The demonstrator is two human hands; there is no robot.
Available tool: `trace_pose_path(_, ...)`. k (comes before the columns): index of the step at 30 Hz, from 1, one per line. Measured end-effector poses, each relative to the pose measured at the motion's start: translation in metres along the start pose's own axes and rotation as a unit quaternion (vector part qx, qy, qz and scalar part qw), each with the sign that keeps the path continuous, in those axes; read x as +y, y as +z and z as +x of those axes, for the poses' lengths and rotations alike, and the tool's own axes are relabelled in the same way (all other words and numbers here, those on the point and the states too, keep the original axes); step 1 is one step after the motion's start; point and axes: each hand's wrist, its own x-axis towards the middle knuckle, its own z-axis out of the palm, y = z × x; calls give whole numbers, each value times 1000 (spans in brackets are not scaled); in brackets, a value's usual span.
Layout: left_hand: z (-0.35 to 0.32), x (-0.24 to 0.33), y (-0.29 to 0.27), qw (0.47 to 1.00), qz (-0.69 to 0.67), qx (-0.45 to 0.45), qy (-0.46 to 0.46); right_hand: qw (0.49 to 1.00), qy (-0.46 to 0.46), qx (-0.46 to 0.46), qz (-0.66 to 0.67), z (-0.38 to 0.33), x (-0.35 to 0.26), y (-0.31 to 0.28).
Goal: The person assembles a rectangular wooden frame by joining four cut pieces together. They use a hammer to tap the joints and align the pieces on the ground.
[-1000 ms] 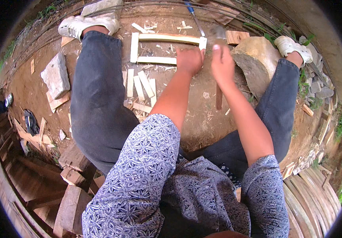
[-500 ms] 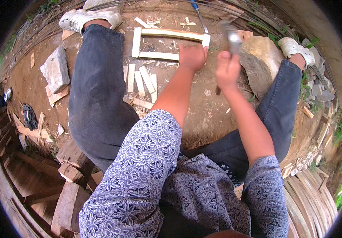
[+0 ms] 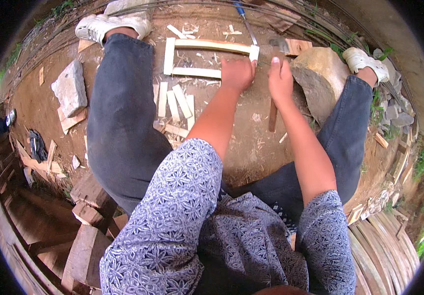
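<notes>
A small rectangular frame of pale wooden strips (image 3: 212, 44) lies on the dirt between my legs. My left hand (image 3: 238, 73) is closed around its near right corner and hides that joint. In my right hand (image 3: 281, 81) is a hammer (image 3: 273, 117), gripped close below its metal head, with the wooden handle hanging down beneath the fist. The hammer head is just right of the frame's short right end piece (image 3: 254, 53), apart from it. Just beyond that end lies a chisel-like tool (image 3: 248, 27) with a blue handle and a thin metal blade.
Several loose wooden strips (image 3: 172, 105) lie left of my left forearm. A large rock (image 3: 320, 73) sits by my right leg, and a pale stone slab (image 3: 70, 88) beyond my left leg. Long thin rods (image 3: 212, 7) run along the far side. Stacked boards (image 3: 386, 246) are at lower right.
The hammer has shifted slightly left, toward the frame's right end, and its handle now hangs further below my right hand. My left hand keeps its hold on the frame's corner.
</notes>
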Motion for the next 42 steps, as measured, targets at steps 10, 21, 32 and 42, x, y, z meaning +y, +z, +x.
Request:
trace_pose_path(10, -15, 1, -14, 998, 43, 41, -21, 981, 71, -62, 170, -35, -7, 0)
trace_pose_path(21, -26, -14, 9, 985, 70, 141, 75, 984, -128, 54, 109, -41, -39, -4)
trace_pose_path(32, -25, -11, 2, 991, 98, 74, 43, 987, -131, 74, 59, -28, -45, -10)
trace_pose_path(42, -23, -15, 6, 994, 75, 76, 39, 985, -136, 52, 90, -27, -62, -11)
